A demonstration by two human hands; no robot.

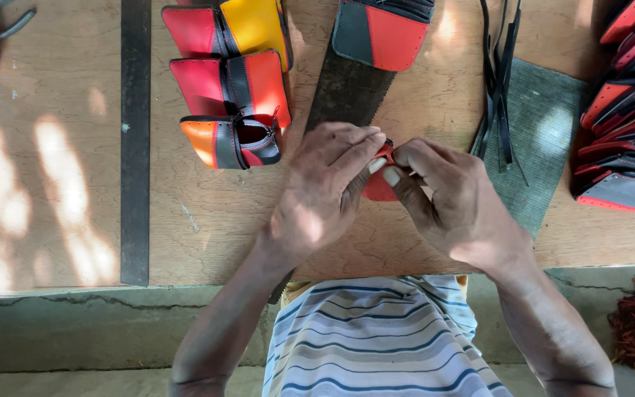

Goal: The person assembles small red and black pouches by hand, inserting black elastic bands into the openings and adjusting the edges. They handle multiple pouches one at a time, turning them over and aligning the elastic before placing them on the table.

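A small red pouch is pinched between both hands above the wooden board, just below the saw blade. The left hand is closed over its left side; the right hand is gripping its upper edge with the fingertips. Finished pouches lie left of the blade, a grey cloth lies to its right.

I take the saw blade lying on the board as my landmark: three pouches lie in a column just to its left, and a long flat bar lies further left still. One pouch rests on the blade's far end, while both hands meet over its near end. Right of the blade lie loose straps on a mat, then a stack of pieces beyond.
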